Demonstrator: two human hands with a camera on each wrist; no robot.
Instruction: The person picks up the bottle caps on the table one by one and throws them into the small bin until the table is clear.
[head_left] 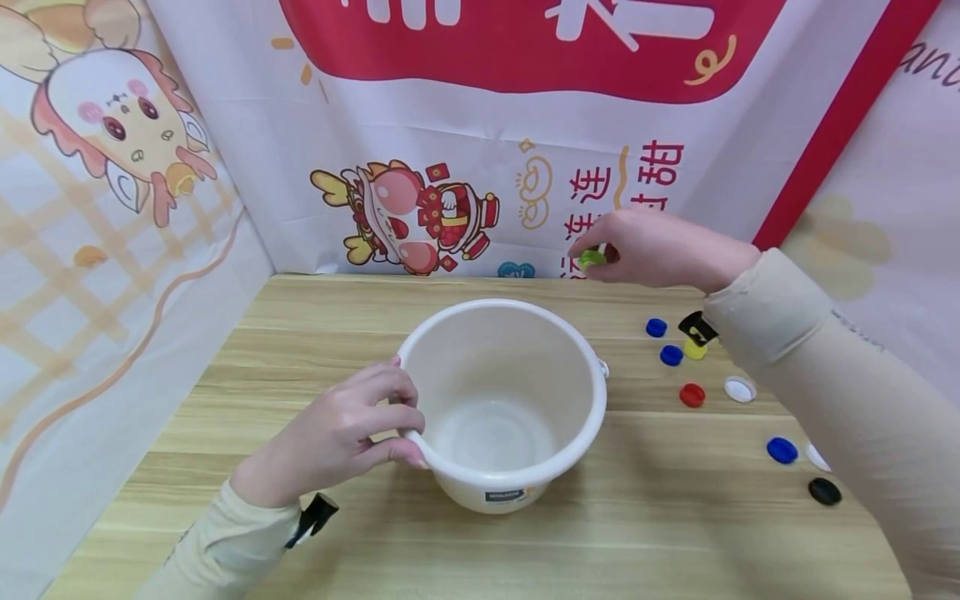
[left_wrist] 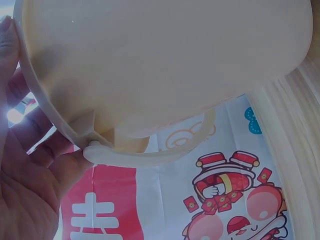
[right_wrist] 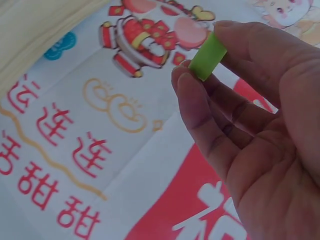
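A white plastic bucket (head_left: 498, 479) stands upright on the wooden table, and the inside that shows holds nothing. My left hand (head_left: 337, 429) grips its rim at the left, thumb outside and fingers over the edge. In the left wrist view the bucket's handle (left_wrist: 150, 159) hangs down along the outer wall. Raised behind and to the right of the bucket, my right hand (head_left: 645, 250) pinches a light green bottle cap (head_left: 592, 257). The right wrist view shows that green cap (right_wrist: 208, 56) between thumb and fingertips, seen side-on.
Several bottle caps lie right of the bucket: a blue cap (head_left: 656, 327), a yellow cap (head_left: 696, 348), a red cap (head_left: 692, 395), a white cap (head_left: 740, 389) and, nearer, a black cap (head_left: 824, 491). A printed cloth (head_left: 262, 167) hangs behind the wooden table (head_left: 247, 375).
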